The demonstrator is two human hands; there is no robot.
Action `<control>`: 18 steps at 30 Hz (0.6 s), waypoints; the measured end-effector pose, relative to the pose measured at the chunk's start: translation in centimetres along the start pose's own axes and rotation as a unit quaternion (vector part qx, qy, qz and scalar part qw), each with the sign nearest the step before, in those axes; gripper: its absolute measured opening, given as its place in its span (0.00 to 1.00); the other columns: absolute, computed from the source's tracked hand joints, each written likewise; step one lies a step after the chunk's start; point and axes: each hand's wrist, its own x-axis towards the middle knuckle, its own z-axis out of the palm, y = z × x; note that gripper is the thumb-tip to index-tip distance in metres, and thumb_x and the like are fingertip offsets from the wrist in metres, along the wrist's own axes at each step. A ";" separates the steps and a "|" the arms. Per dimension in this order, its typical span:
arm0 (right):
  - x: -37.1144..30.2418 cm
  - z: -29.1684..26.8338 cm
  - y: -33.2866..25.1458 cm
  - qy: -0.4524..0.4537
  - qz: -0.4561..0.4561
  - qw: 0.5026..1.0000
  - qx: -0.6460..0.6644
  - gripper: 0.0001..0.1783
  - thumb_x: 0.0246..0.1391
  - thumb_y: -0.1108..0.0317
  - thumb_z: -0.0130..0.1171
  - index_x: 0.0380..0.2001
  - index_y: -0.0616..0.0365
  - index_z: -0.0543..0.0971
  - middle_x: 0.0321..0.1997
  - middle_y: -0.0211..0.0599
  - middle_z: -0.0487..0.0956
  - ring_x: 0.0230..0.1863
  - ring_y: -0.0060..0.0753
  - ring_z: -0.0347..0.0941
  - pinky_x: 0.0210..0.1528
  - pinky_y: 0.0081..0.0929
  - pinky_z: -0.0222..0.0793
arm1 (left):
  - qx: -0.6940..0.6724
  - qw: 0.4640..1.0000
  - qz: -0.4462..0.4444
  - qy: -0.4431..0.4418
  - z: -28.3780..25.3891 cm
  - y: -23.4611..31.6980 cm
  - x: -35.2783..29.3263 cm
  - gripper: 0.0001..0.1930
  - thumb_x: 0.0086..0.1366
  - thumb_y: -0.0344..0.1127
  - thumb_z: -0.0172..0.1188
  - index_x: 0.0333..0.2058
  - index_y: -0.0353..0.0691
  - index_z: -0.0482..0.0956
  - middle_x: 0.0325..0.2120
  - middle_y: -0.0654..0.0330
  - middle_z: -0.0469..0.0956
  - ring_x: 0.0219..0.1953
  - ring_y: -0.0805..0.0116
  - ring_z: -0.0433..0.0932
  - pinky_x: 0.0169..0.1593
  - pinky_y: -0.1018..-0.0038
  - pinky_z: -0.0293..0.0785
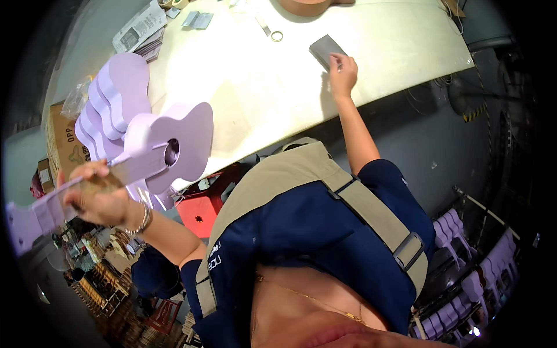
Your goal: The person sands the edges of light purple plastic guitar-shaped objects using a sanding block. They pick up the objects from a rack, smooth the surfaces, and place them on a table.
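Observation:
My left hand (104, 200) is wrapped round the neck of a pale purple ukulele (194, 136) without strings. Its headstock points to the far left, and its body, with a dark round sound hole, reaches the table's near edge. Slight blur softens the fingers there. Out on the table, at the end of my stretched right arm, my right hand (343, 75) grips the near side of a grey rectangular block (326, 47), which looks like a sanding block. Its fingertips are bent against the block's edge and partly hide it.
More purple ukulele bodies (130, 81) are stacked at the white table's (255, 110) left end, beside a cardboard box (61, 136). A tape roll (277, 36) lies farther back, and a brown instrument body (304, 7) at the far edge. A red stool (200, 211) stands below; racked purple ukuleles (452, 235) are lower right.

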 end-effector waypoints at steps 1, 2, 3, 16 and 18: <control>0.8 1.1 0.0 -0.026 -0.055 0.998 0.004 0.05 0.45 0.66 0.57 0.26 0.54 0.79 0.26 0.32 0.74 0.31 0.34 0.67 0.36 0.28 0.62 | 0.000 0.999 -0.024 0.026 0.0 -0.7 0.5 0.23 0.62 0.49 0.46 0.47 0.35 0.61 0.22 0.57 0.73 0.20 0.69 0.72 0.30 0.69 0.75; 1.4 2.4 -1.2 -0.085 -0.084 0.993 0.021 0.04 0.43 0.66 0.58 0.24 0.53 0.79 0.27 0.31 0.75 0.34 0.36 0.68 0.38 0.30 0.62 | 0.014 0.998 -0.040 0.036 0.4 -0.8 0.7 0.24 0.63 0.48 0.46 0.48 0.34 0.60 0.22 0.56 0.73 0.21 0.68 0.73 0.31 0.69 0.74; 1.4 3.7 -2.7 -0.107 -0.119 0.987 0.008 0.04 0.42 0.65 0.60 0.24 0.50 0.80 0.27 0.29 0.75 0.33 0.35 0.68 0.38 0.29 0.63 | 0.030 0.997 -0.057 0.047 1.1 -0.7 0.7 0.24 0.63 0.47 0.47 0.50 0.33 0.59 0.23 0.55 0.73 0.23 0.68 0.73 0.31 0.70 0.74; 4.3 10.7 -15.6 -0.352 0.060 0.862 0.360 0.10 0.46 0.66 0.59 0.29 0.60 0.75 0.29 0.33 0.75 0.26 0.25 0.73 0.30 0.19 0.69 | 0.274 0.958 0.037 -0.069 3.9 -0.7 1.7 0.11 0.56 0.23 0.55 0.39 0.38 0.78 0.32 0.60 0.77 0.31 0.72 0.74 0.40 0.80 0.69; 4.2 6.7 -21.4 -0.381 0.026 0.761 0.525 0.08 0.47 0.70 0.58 0.30 0.63 0.74 0.28 0.34 0.75 0.29 0.23 0.74 0.31 0.16 0.70 | 0.307 0.948 0.017 -0.077 4.8 0.0 1.7 0.08 0.53 0.27 0.60 0.34 0.39 0.80 0.30 0.61 0.78 0.36 0.72 0.72 0.42 0.77 0.66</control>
